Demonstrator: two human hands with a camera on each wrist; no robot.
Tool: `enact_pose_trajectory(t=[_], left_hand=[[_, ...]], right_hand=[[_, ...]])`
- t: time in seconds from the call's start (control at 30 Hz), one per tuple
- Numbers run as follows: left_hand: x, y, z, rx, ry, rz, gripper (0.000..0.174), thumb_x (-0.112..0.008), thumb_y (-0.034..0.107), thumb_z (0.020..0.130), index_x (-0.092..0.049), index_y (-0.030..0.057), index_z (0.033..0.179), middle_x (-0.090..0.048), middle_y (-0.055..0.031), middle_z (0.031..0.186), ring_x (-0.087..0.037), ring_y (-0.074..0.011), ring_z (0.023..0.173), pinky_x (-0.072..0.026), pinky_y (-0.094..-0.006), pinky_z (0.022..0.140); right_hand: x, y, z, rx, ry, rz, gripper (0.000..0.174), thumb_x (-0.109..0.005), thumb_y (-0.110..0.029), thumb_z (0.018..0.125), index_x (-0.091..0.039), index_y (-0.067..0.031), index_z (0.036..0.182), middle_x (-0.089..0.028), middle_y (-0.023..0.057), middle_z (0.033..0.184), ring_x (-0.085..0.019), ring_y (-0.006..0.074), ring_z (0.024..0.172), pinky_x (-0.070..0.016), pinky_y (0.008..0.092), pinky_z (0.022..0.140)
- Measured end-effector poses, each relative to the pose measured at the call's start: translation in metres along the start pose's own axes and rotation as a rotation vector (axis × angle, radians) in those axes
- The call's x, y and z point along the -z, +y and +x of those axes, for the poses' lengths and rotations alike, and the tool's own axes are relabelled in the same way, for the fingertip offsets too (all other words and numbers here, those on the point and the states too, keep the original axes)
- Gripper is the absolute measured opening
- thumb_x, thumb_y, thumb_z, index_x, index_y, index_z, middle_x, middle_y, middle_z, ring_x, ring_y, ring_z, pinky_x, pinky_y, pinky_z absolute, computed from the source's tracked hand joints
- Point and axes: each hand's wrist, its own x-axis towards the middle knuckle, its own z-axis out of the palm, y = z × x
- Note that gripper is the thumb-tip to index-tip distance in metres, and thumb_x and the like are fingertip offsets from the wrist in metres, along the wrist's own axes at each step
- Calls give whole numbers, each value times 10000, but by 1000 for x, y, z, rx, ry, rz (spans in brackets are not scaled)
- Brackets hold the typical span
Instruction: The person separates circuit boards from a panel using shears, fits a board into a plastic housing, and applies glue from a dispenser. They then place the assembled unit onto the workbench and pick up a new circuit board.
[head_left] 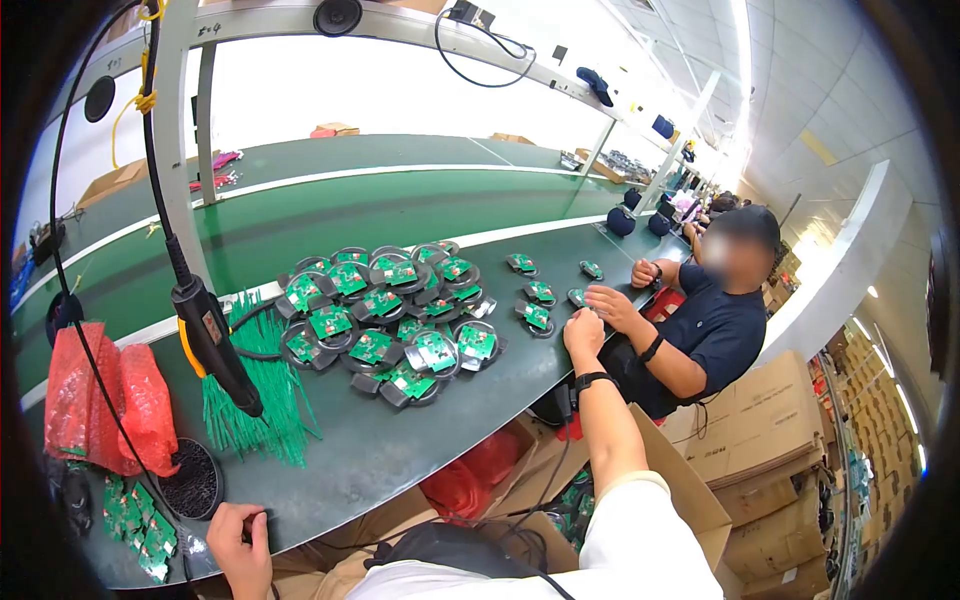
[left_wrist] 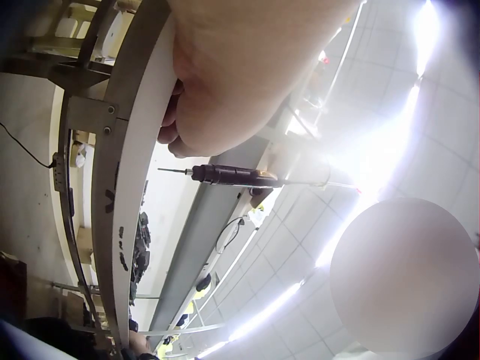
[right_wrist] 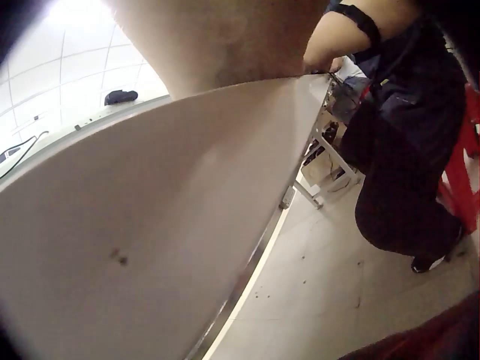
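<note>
My right hand [head_left: 584, 332] reaches to the bench's right side, its fingertips close to a small round unit with a green circuit board [head_left: 577, 298]. Another person's hand [head_left: 612, 306] is right beside it. Whether my right fingers pinch anything, I cannot tell; in the right wrist view they are hidden behind my forearm [right_wrist: 225, 45]. At the near left edge of the bench rests my left hand [head_left: 240, 545], fingers loosely curled and holding nothing. A round dish of small black parts [head_left: 190, 482] and several loose green circuit boards [head_left: 140, 525] lie near it.
An electric screwdriver [head_left: 215, 345] hangs over a bundle of green strips [head_left: 262, 390]. Round black units with green boards [head_left: 385, 320] are heaped mid-bench. Red bubble wrap [head_left: 100, 400] sits left. A seated person [head_left: 715, 320] is at right, cardboard boxes [head_left: 760, 430] below.
</note>
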Motion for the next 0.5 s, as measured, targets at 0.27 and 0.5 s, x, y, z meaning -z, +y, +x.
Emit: enact_pose_trajectory(t=[0.27,0.5], left_hand=[[2,-2,-1,90,-20,-71,69,-688,-40,791,-640,-24,840,-557,-118,744,-541,-243,641,-414,-334,596],[6,-7,4,-36,-47,4,52,-740,45,814,-696,37,839,-628,-114,745,-617,-296,685,-476,-388,626]], right_hand=[[4,0,-4,68,36,34,151,-611,-160,875,-701,-109,985,-725,140,1023,-691,348,992,-544,486,877],[21,-6,-8,56,-27,26,201,-534,-170,809,-679,-39,853,-690,226,950,-650,449,937,-515,544,816]])
